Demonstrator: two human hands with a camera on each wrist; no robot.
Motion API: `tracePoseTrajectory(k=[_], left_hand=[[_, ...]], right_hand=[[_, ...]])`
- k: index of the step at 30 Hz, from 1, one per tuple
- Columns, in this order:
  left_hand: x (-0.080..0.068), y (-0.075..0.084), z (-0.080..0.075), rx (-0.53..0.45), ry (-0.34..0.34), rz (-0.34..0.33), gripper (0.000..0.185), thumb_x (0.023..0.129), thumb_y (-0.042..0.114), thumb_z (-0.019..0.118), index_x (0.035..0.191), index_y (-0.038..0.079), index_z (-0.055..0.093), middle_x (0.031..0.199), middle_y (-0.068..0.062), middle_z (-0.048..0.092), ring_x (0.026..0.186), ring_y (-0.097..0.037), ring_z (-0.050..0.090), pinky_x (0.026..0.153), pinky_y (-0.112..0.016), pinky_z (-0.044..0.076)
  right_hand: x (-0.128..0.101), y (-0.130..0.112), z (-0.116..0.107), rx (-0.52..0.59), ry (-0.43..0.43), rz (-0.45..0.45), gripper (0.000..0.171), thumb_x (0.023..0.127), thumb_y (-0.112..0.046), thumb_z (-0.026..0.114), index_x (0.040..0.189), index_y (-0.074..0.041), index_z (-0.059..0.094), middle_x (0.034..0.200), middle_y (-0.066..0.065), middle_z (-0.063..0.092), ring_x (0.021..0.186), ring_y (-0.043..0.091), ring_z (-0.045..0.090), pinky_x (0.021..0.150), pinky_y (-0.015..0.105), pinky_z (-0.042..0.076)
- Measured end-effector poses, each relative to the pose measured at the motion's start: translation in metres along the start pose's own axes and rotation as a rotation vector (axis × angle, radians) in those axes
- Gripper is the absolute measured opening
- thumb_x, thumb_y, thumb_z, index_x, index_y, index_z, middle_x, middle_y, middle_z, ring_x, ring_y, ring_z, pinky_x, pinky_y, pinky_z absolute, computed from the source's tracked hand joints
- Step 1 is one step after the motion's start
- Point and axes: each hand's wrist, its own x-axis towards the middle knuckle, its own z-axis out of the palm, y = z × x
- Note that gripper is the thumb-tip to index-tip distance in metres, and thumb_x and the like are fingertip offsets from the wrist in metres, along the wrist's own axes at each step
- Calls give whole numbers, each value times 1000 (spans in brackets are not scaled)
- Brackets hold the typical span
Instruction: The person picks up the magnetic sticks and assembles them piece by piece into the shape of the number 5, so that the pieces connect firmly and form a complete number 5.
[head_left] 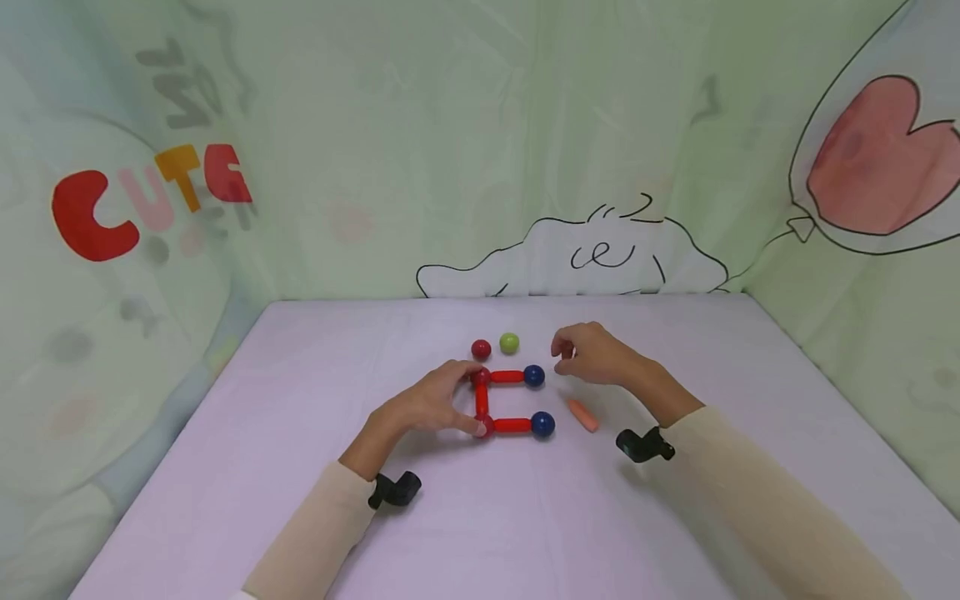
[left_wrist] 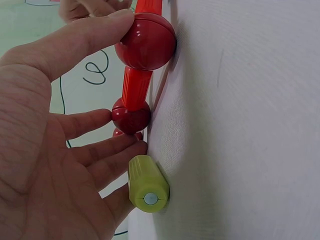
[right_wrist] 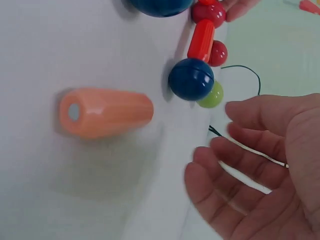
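A C-shaped frame of red sticks (head_left: 507,377) joins two red balls (head_left: 481,377) and two blue balls (head_left: 534,376) on the lilac table. My left hand (head_left: 438,402) pinches the frame's left side, with the thumb (left_wrist: 95,35) on the near red ball (left_wrist: 147,42) and a finger on the far one (left_wrist: 131,116). A yellow-green stick (left_wrist: 147,184) lies under that hand's fingers and is hidden in the head view. My right hand (head_left: 588,354) hovers empty and loosely curled to the right of the far blue ball (right_wrist: 191,79). An orange stick (head_left: 583,415) lies below it.
A loose red ball (head_left: 481,349) and a green ball (head_left: 509,342) sit just behind the frame. The lilac cloth (head_left: 675,517) covers the table. Pale green printed curtains (head_left: 375,150) close in the back and both sides.
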Motion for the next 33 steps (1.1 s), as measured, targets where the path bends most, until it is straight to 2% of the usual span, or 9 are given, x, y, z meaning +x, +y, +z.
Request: tracePoseTrajectory(k=[8,16,20,27,33], left_hand=[[1,1,1,-14,-2,-14,94,76,35,88,155,20,38,154,-3,42,143,-23,38,113,-50,40],[1,0,2,-21,2,-27,95,75,35,89,154,22,39,153,-2,44,142,-23,39,111,-50,42],[1,-1,2,-16,4,-28,94,75,35,89,154,22,39,153,-2,44,142,-23,39,111,-50,42],[0,-1,2,-9,1,-18,93,76,35,88,154,21,39,154,-3,43,143,-23,38,113,-50,41],[-1,0,0,-11,0,-11,94,76,36,88,154,20,38,153,-3,44,143,-23,39,113,-49,41]], right_hand=[[-15,8,-2,32,-111,94,11,91,-13,73,96,-6,66,81,7,61,67,19,59,61,28,54],[-27,5,7,63,-229,132,10,87,-11,73,90,-7,65,73,7,61,61,19,59,58,30,55],[-32,5,12,74,-239,141,10,87,-11,73,86,-6,64,65,5,63,59,18,60,57,31,56],[-38,5,26,58,-178,123,10,88,-10,71,87,-5,62,58,3,62,55,15,57,53,28,51],[-43,4,28,108,-172,100,11,89,-9,69,97,-3,63,60,3,62,56,15,57,54,29,52]])
